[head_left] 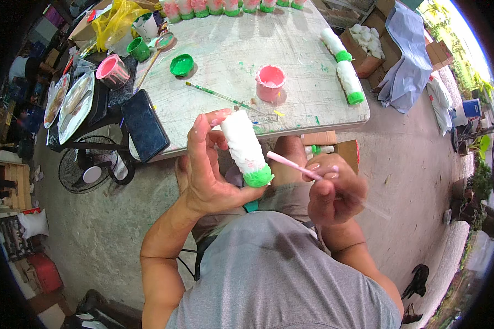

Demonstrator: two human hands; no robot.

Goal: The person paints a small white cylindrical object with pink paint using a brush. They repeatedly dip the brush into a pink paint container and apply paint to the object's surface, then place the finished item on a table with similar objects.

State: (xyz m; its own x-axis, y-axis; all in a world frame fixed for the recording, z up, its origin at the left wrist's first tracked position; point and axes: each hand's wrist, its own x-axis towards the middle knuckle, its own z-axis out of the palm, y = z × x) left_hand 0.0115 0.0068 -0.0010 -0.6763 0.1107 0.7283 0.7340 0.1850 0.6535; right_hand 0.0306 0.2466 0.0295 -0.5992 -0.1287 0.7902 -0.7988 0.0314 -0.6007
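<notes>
Head view: white, green-ended cylinder (241, 143), near the front edge of the table (219, 60), gripped end to end by fingers of the left hand (204, 178), probably light, stiff, easily smudged, best held at its ends; pink stick (287, 163), apparently a brush, pinched in fingers of the right hand (336, 189)

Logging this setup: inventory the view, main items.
table: 1, white, ahead
held cylinder: 1, white/green, centre
side cylinders: 2, white/green, table's right
back cylinders: several, pink/green, far edge
held brush: 1, pink, centre
table brush: 1, greenish, table
pots: 2 pink, 2 green, table and left
phone: 1, black, near left
bag: 1, yellow, far left
fan: 1, black, floor left
left hand: 1, bare, holding cylinder
right hand: 1, bare, holding brush
</notes>
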